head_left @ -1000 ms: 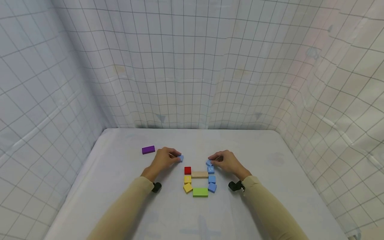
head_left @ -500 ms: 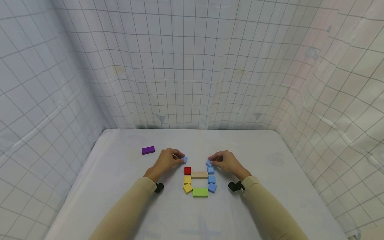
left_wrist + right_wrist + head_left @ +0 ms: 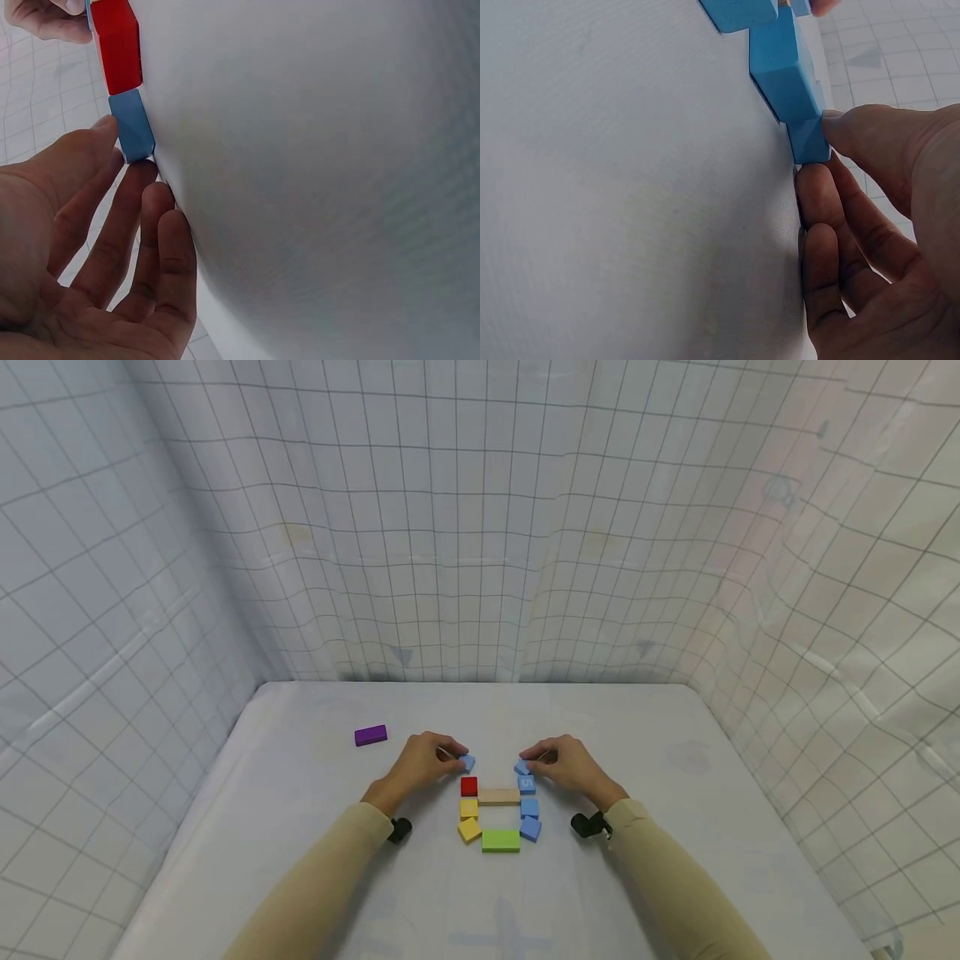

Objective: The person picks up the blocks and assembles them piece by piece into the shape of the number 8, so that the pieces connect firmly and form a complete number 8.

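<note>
My left hand (image 3: 422, 762) pinches a small blue block (image 3: 132, 126) between thumb and fingers, down at table level just behind the red block (image 3: 469, 787). In the left wrist view the blue block adjoins the red one. On the other side, my right hand (image 3: 566, 764) holds another blue block (image 3: 809, 141) by thumb and fingertips. That block sits tilted behind a blue block marked 5 (image 3: 527, 785), and the two appear to touch in the right wrist view. A natural wood block (image 3: 498, 797) spans between the red block and the marked one.
Two yellow blocks (image 3: 469, 809) run down the left side, two more blue blocks (image 3: 530, 808) down the right. A green block (image 3: 501, 841) lies at the front. Farther off to the left is a purple block (image 3: 371, 736). A gridded white curtain (image 3: 480, 568) surrounds the white table (image 3: 637, 718).
The left hand has moved right with its blue block, bringing it behind the red block. My right hand has stayed in place on its blue block.
</note>
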`<state>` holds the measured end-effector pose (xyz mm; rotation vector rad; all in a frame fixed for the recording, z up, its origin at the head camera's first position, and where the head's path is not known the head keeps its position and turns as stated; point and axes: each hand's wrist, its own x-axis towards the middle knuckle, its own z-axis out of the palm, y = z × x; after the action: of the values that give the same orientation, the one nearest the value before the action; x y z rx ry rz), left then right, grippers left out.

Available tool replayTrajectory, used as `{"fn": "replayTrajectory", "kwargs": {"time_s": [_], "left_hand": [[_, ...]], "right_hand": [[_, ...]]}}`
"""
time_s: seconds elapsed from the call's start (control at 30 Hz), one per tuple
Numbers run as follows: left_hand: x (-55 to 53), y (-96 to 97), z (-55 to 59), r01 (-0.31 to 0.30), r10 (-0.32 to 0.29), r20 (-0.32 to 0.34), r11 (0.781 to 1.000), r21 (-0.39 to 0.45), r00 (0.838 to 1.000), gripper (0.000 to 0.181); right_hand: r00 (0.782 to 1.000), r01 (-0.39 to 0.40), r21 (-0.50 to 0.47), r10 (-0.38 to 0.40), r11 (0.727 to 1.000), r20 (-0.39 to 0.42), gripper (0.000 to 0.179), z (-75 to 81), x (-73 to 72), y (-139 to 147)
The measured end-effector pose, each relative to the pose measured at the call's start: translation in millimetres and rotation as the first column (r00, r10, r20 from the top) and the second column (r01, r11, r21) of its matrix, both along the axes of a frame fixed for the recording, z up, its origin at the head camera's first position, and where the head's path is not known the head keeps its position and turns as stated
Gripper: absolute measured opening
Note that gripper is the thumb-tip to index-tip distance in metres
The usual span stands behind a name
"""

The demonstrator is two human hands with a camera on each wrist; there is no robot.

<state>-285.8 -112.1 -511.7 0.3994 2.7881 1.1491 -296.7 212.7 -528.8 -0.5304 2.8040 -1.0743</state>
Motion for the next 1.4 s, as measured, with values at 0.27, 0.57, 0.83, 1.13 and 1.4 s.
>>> {"fn": "replayTrajectory", "kwargs": {"time_s": [0.27,0.57,0.83,1.13,1.4], "left_hand": [[-0.3,2.8,1.1,0.01,-0.01,0.022,1.0,-0.002,1.0,0.024],[-1.6,6.3,-0.2,0.001,0.001,0.042,1.0,-0.029,0.999,0.025],[-2.4,5.2,-1.6,0.021,-0.02,0.046,0.999,-0.033,0.999,0.025],[-0.2,6.0,-0.2,0.041,-0.039,0.032,0.998,-0.042,0.999,0.024],[0.5,5.4,-0.3,0.047,-0.045,0.027,0.998,-0.052,0.999,0.022]], "right_hand": [[1.0,-0.005,-0.001,0.005,1.0,0.002,0.02,1.6,-0.3,0.3],[1.0,-0.002,-0.013,0.002,1.0,0.003,0.02,1.6,-0.8,0.0],[1.0,0.006,-0.015,-0.006,1.0,0.012,0.02,-0.1,-1.3,0.5],[1.0,-0.004,-0.038,0.005,0.999,0.025,0.02,1.1,-0.1,1.4],[0.999,-0.005,-0.045,0.007,0.999,0.044,0.02,3.3,1.1,1.9]]}}
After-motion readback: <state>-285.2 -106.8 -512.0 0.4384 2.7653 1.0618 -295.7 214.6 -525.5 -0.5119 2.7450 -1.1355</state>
